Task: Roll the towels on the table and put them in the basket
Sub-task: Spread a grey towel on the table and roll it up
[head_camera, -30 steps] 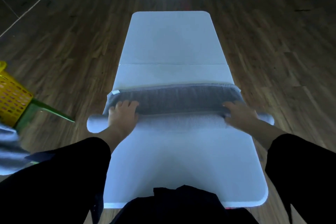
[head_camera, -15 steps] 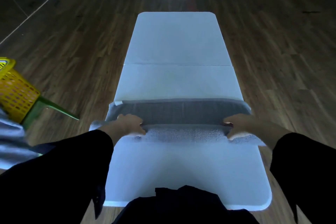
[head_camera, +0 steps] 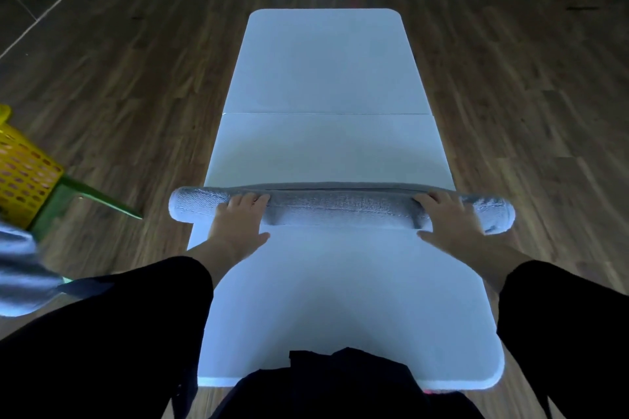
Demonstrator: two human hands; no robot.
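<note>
White plastic folding table (head_camera: 340, 299) stretches away over dark wood flooring (head_camera: 136, 78). Near its middle, left hand (head_camera: 238, 224) and right hand (head_camera: 449, 219) press straight, unclenched fingers on the rolled grey terry towel (head_camera: 340, 206), set wide apart, probably to make the roll even; its ends overhang both sides. Yellow perforated plastic basket (head_camera: 23, 167) stands off left, its contents hidden.

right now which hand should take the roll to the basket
Probably left: the left hand rests on the rolled towel nearer the yellow basket; the right hand is on the far end.
</note>
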